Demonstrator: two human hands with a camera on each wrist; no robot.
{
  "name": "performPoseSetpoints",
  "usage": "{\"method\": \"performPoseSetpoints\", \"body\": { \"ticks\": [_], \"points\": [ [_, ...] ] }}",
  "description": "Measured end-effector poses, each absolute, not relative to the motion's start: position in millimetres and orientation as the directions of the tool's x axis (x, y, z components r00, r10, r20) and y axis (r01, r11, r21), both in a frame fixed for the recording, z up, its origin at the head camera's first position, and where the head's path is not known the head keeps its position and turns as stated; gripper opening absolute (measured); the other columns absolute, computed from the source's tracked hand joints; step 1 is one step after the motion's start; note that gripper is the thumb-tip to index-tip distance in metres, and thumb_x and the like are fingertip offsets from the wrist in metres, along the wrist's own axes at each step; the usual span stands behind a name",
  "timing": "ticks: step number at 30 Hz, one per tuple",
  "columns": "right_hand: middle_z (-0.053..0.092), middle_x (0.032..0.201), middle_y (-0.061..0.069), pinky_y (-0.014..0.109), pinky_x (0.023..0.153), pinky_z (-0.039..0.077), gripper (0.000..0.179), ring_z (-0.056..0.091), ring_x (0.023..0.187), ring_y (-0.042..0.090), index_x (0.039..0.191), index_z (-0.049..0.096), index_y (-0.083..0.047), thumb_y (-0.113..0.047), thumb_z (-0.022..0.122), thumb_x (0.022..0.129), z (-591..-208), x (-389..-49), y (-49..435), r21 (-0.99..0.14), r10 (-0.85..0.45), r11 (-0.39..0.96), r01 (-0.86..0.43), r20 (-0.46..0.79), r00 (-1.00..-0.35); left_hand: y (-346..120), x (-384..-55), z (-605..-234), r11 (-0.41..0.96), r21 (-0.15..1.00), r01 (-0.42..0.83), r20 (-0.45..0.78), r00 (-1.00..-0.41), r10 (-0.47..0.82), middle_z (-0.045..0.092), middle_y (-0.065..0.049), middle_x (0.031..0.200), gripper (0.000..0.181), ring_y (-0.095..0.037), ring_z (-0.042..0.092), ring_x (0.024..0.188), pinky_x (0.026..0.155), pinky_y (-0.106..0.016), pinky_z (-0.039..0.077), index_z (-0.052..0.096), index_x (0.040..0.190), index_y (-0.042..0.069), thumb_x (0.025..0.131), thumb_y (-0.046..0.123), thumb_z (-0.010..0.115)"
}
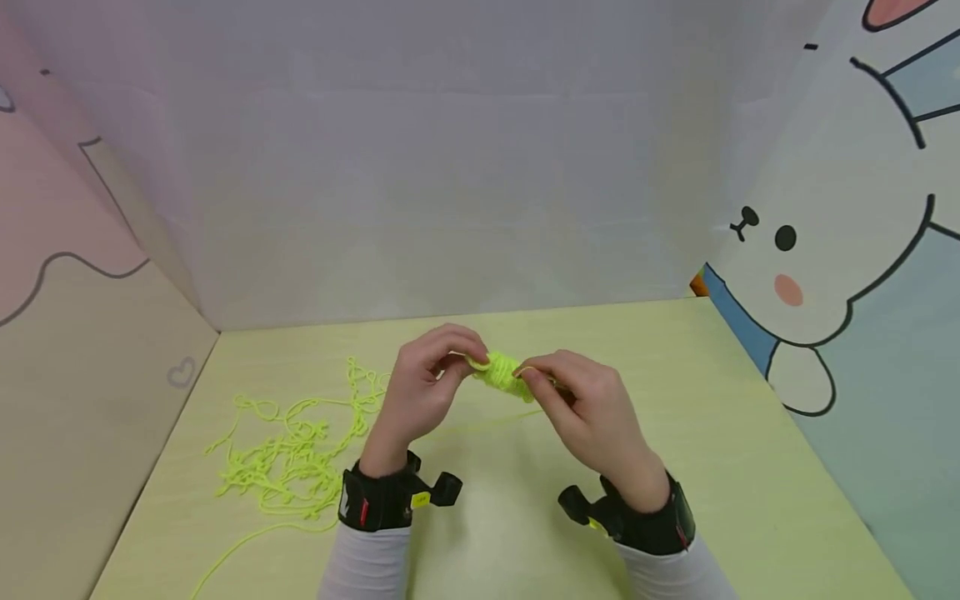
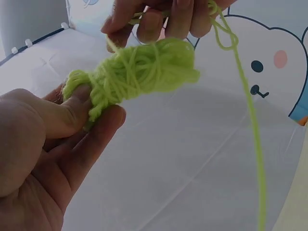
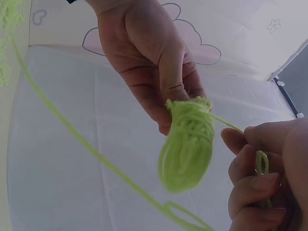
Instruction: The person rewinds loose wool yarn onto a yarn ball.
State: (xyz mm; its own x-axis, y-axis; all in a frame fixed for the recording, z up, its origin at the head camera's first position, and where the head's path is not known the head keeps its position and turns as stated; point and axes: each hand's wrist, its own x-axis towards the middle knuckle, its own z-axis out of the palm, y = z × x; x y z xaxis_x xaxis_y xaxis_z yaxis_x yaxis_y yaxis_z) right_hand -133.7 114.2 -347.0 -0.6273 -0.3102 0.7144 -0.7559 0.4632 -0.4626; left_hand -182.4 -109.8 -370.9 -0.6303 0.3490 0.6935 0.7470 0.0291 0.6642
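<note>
A small bundle of neon yellow-green yarn [image 1: 504, 374] is held above the table between my two hands. My left hand [image 1: 431, 379] pinches one end of the bundle between thumb and fingers, while its other end sticks out free, as the left wrist view shows. Beside the bundle, my right hand [image 1: 588, 404] pinches the yarn strand [image 3: 225, 123] that runs from the wound middle. Loops of yarn also pass through the curled fingers [image 3: 255, 183] of that hand. From there a long strand [image 2: 252, 120] hangs down and away.
A loose tangle of the same yarn [image 1: 292, 467] lies on the pale yellow table [image 1: 750, 500] left of my left forearm, and one strand trails toward the front edge. White and printed panels [image 1: 450, 167] stand around the table. Each wrist wears a black camera strap [image 1: 378, 497].
</note>
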Motion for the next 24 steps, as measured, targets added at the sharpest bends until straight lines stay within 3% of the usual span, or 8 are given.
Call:
{"method": "performPoseSetpoints", "body": {
  "ticks": [9,12,15,19,24],
  "points": [
    [0.069,0.087,-0.008,0.024,0.046,0.045,0.010,0.049,0.056,0.005,0.101,0.074,-0.016,-0.012,0.068,0.095,-348,-136,114,-0.586,-0.247,0.462,-0.665,0.635,-0.732,-105,-173,-364,-0.183,0.738,0.649,0.656,-0.627,0.421,0.063,-0.013,0.105,0.027,-0.028,0.059,0.089,0.071,-0.034,0.059,0.067,0.100,0.002,0.088,-0.021,0.059],
    [0.069,0.082,-0.007,0.024,0.045,0.043,0.010,0.047,0.051,0.005,0.102,0.074,-0.015,-0.012,0.066,0.096,-349,-135,112,-0.611,-0.208,0.464,-0.641,0.629,-0.749,-99,-168,-361,-0.216,0.778,0.590,0.623,-0.683,0.381,0.060,-0.016,0.111,0.025,-0.031,0.059,0.097,0.077,-0.031,0.058,0.062,0.113,-0.001,0.092,-0.014,0.059],
    [0.071,0.083,-0.003,0.022,0.045,0.046,0.010,0.052,0.052,0.004,0.102,0.074,-0.012,-0.010,0.066,0.096,-349,-136,110,-0.622,-0.136,0.469,-0.627,0.650,-0.748,-91,-164,-359,-0.252,0.838,0.483,0.543,-0.778,0.314,0.056,-0.016,0.118,0.031,-0.031,0.058,0.103,0.081,-0.027,0.056,0.055,0.126,0.000,0.096,-0.004,0.060],
    [0.072,0.085,0.001,0.021,0.045,0.049,0.009,0.056,0.054,0.006,0.100,0.074,-0.009,-0.010,0.067,0.095,-350,-138,108,-0.628,-0.045,0.484,-0.609,0.677,-0.734,-76,-161,-360,-0.334,0.891,0.308,0.388,-0.898,0.207,0.055,-0.014,0.113,0.034,-0.029,0.062,0.099,0.085,-0.032,0.057,0.050,0.129,0.001,0.097,0.002,0.061],
    [0.071,0.078,0.000,0.022,0.038,0.041,0.010,0.049,0.046,0.005,0.099,0.074,-0.010,-0.016,0.066,0.097,-353,-143,107,-0.597,0.016,0.565,-0.570,0.699,-0.715,-58,-159,-365,-0.362,0.913,0.186,0.259,-0.952,0.163,0.062,-0.015,0.104,0.033,-0.031,0.068,0.084,0.072,-0.043,0.061,0.050,0.130,0.004,0.099,0.008,0.061]
  ]
}}
